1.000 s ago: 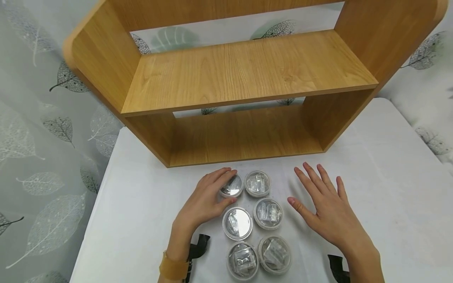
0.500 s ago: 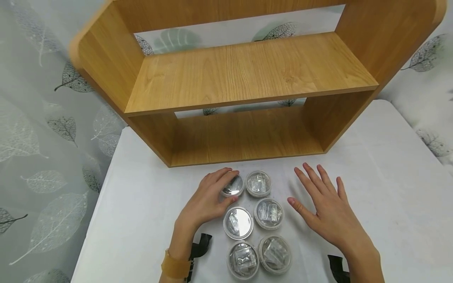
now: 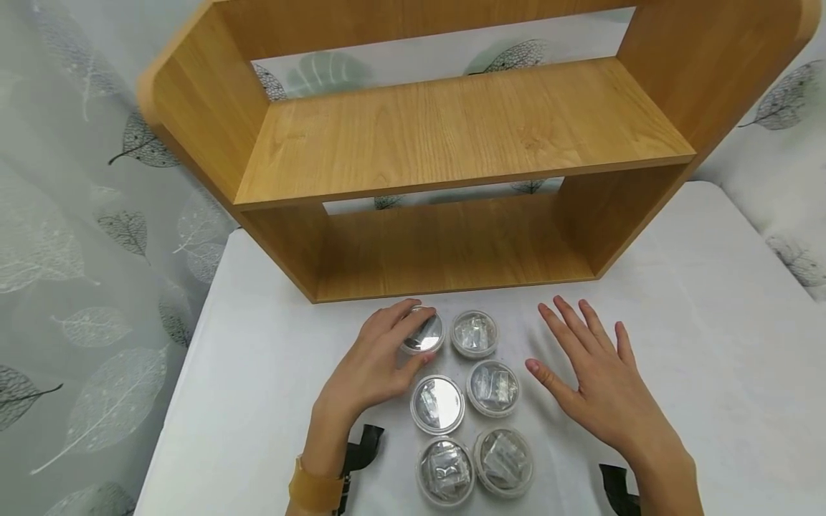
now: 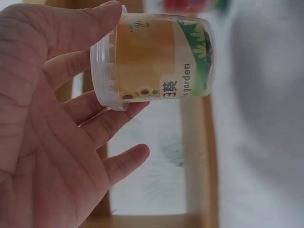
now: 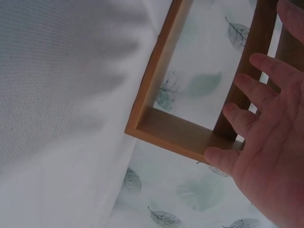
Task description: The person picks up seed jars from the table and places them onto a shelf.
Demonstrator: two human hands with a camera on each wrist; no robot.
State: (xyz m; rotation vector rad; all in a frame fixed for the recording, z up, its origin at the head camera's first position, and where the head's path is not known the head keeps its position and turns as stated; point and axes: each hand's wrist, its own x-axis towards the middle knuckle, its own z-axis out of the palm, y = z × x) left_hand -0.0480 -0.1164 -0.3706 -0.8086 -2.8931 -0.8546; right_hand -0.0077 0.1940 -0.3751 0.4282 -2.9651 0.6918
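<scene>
Left hand (image 3: 374,358) has thumb and fingers grasping a clear jar (image 3: 426,335) round its lid end; jar sits well in from the table's (image 3: 258,373) left edge, just short of the wooden shelf (image 3: 452,129), lid up. Whether its base touches the cloth, cannot tell. Five more lidded jars (image 3: 493,388) about it, making two columns of three that run toward the table's near edge. Right hand (image 3: 596,383) off toward the table's right edge, fingers spread and released, holding nothing. On handling, my judgement: grip mostly on the lid (image 4: 102,71), so all hangs on how tightly that lid fits; sliding the thumb and fingers lower on the wall would be surer. Straight lift best, jar level, since the two nearest jars stand just beside it and a sideways swing could knock them. Spare right hand well placed to steady. Writing, from the left wrist view: label (image 4: 183,71) turned sideways, "garden" plain, letters ahead of it partly lost; larger characters 日葵 legible, whatever precedes them not; drawn sunflowers (image 4: 137,91) at the label's edge; small print near the top too fine to read
</scene>
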